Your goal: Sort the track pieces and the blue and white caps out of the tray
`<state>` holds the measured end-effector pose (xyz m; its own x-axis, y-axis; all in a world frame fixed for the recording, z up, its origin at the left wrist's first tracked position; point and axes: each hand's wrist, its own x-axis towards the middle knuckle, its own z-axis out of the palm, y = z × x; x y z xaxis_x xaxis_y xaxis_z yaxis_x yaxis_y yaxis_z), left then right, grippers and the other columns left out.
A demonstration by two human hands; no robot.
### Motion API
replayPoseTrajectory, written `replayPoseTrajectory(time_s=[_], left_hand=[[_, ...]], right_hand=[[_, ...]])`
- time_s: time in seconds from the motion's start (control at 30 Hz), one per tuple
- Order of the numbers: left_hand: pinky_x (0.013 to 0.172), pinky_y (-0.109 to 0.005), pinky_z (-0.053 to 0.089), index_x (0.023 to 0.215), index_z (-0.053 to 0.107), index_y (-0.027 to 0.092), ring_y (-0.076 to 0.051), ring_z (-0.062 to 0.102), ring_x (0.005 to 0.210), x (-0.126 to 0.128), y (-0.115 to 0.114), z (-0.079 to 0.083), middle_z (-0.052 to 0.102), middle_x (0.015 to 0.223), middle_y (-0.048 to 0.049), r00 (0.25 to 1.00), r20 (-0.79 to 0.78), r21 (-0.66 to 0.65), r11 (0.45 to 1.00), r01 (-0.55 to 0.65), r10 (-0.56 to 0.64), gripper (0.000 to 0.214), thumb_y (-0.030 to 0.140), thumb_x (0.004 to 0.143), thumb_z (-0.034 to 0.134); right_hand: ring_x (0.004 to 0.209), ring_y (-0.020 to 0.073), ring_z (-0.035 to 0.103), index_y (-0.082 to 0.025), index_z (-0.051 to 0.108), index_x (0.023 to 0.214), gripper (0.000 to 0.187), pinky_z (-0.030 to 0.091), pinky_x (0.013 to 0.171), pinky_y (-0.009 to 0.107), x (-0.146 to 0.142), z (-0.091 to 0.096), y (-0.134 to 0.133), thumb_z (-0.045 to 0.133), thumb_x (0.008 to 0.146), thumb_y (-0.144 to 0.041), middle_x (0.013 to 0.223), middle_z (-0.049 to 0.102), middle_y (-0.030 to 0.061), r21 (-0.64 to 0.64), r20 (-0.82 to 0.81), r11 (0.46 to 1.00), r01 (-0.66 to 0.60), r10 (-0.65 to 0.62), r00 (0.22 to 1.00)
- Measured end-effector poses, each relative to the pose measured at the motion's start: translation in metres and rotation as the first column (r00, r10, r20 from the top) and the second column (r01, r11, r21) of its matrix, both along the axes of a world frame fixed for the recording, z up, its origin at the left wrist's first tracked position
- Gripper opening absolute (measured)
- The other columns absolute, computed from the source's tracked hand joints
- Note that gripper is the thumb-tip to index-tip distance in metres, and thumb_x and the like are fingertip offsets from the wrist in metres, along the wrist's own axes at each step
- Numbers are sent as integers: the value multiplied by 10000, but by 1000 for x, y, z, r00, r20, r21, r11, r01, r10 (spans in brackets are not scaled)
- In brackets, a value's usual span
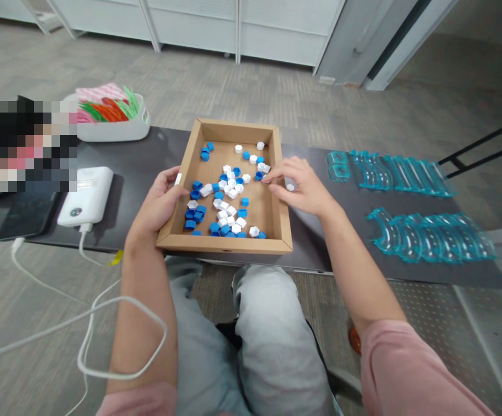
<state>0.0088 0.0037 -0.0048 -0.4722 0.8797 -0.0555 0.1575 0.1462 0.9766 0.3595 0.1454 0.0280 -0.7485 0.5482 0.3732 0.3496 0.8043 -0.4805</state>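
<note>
Cardboard tray (hexagonal pieces inside)

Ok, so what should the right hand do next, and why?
Maybe pinch the small blue hexagonal piece, because the right hand reaches over the side of the open brown cardboard box close to it, while the left hand holds the opposite side.

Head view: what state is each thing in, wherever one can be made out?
Cardboard tray: open-topped, partly filled
Blue hexagonal pieces: loose, scattered in the tray
White hexagonal pieces: loose, mixed among the blue
Left hand: gripping the tray's left side
Right hand: over the tray's right wall, grip unclear
White power bank: cable plugged in
White basket: uncovered, filled
Translucent teal pieces: mostly in two rows
</note>
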Motion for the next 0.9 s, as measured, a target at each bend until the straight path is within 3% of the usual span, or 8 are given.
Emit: replayPoseTrajectory(time_s=[0.07, 0.17, 0.27, 0.4, 0.53, 0.7, 0.8, 0.9], left_hand=[[1151, -428, 639, 1391, 719, 262, -325, 743, 1336, 0, 0, -2, 808, 1410, -78, 1000, 15, 6, 1000, 2, -2, 681, 295, 714, 785], [1173, -443, 631, 1405, 709, 275, -324, 732, 1360, -1, 0, -6, 794, 1463, -73, 1000, 26, 23, 1000, 13, -13, 687, 309, 722, 776], [1173, -439, 628, 1396, 711, 273, -328, 724, 1378, -1, 0, -7, 789, 1481, -77, 1000, 23, 34, 999, 15, -16, 676, 307, 724, 776], [1154, -406, 628, 1394, 720, 269, -313, 734, 1361, 1, -1, -1, 799, 1464, -69, 1000, 12, 12, 1000, 10, -10, 683, 302, 715, 782], [1116, -393, 638, 1404, 741, 264, -313, 741, 1337, 3, -2, 6, 815, 1425, -63, 1000, -25, -20, 1000, -5, 5, 683, 293, 723, 781], [1068, -377, 646, 1392, 755, 261, -314, 746, 1295, 3, -2, 8, 826, 1364, -64, 999, -48, -50, 999, -18, 16, 665, 295, 728, 776], [1075, -363, 638, 1391, 747, 261, -304, 741, 1318, 3, -2, 8, 820, 1378, -64, 999, -44, -53, 998, -20, 18, 663, 300, 729, 772], [1102, -358, 613, 1402, 732, 244, -289, 735, 1332, 3, -2, 7, 813, 1404, -65, 1000, -27, -50, 999, -15, 13, 668, 285, 737, 777]], right_hand=[[1247, 335, 679, -328, 914, 1242, 287, 384, 1153, 536, -18, 5, -14, 681, 1125, -448, 1296, 880, 67, -55, 113, 990, -127, 132, 985], [1326, 337, 667, -333, 950, 1190, 343, 302, 1202, 554, -32, 7, -20, 630, 1160, -452, 1383, 894, 58, -120, 219, 968, -219, 241, 945], [1310, 330, 685, -338, 964, 1143, 383, 271, 1216, 561, -34, 3, -18, 593, 1170, -430, 1375, 906, 46, -130, 254, 962, -242, 268, 929], [1284, 319, 714, -370, 950, 1144, 299, 311, 1203, 542, -32, -1, -16, 652, 1124, -384, 1342, 906, 15, -130, 231, 962, -240, 265, 936], [1320, 348, 716, -353, 890, 1248, 225, 420, 1190, 531, -23, 4, -13, 755, 1077, -411, 1362, 861, 49, -144, 85, 980, -135, 148, 985], [1170, 315, 730, -317, 796, 1299, 367, 580, 1074, 478, 10, 10, 9, 870, 1016, -539, 1318, 781, 82, -173, -132, 978, 121, -144, 981], [1069, 288, 735, -300, 766, 1280, 397, 612, 1050, 485, 34, -2, 29, 912, 959, -483, 1324, 760, 82, -176, -132, 968, 181, -206, 970], [1019, 283, 740, -292, 752, 1228, 430, 631, 1020, 491, 48, -20, 45, 964, 867, -392, 1293, 767, 81, -210, -62, 963, 170, -186, 980]])
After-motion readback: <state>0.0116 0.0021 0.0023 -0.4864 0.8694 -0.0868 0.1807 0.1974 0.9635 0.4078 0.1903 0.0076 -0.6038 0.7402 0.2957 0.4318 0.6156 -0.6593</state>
